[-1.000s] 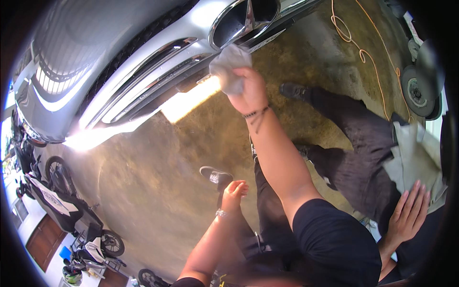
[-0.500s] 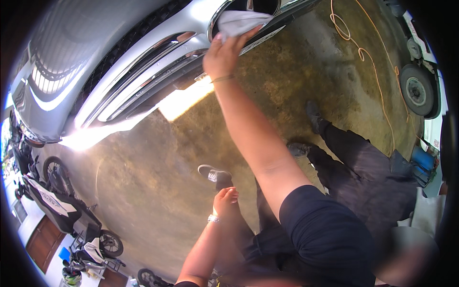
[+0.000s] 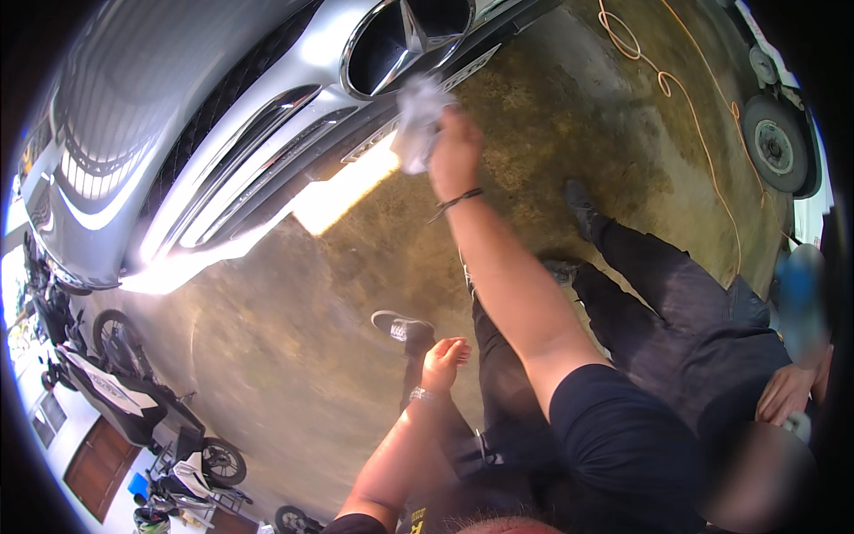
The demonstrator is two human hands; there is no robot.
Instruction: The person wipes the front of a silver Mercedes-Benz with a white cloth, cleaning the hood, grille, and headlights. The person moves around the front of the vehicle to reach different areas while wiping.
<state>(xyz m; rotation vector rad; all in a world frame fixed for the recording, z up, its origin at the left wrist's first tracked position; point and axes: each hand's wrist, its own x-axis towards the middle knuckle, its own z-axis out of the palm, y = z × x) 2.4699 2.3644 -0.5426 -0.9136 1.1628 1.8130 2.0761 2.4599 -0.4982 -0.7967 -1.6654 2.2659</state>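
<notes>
My right hand (image 3: pixel 458 151), a dark band on its wrist, grips a greyish-white cloth (image 3: pixel 418 125). Cloth and fingers are smeared by motion. They hang just off the lower front of a silver car (image 3: pixel 294 62), below its big round chrome-ringed emblem (image 3: pixel 378 44). Slatted chrome grille bars (image 3: pixel 240 151) run to the left of the emblem. Lower down, in front of my body, my left hand (image 3: pixel 445 363) hangs with its fingers curled in. A metal watch or bracelet (image 3: pixel 423 394) circles that wrist, and nothing shows in the hand.
Another person in dark clothes (image 3: pixel 676 285) is close at my right, a hand (image 3: pixel 785 394) near the right edge. An orange hose (image 3: pixel 698 125) trails across the stained concrete floor (image 3: pixel 294 356) toward a vehicle wheel (image 3: pixel 774 142). Motorcycles (image 3: pixel 133 392) are parked at the left.
My right hand has pulled the cloth off the round emblem, down and toward me, uncovering the emblem. My left hand has shifted slightly right. The other person's hand has come into view.
</notes>
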